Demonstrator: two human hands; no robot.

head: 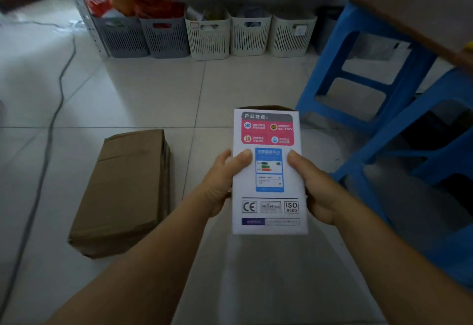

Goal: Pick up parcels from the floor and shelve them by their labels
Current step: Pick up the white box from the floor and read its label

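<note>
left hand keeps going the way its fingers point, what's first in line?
The white box itself: the left hand already grips its left edge, fingers pointing right across the printed face. Past the box, the right hand holds the opposite edge.

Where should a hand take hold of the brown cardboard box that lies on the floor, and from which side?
The brown cardboard box lies flat on the tile floor, long axis running away from the person. Probably best to grip across its two long side faces near the middle, coming down from above. Both sides look free, and the width seems narrow enough. The white box occupies the left hand and right hand.
</note>
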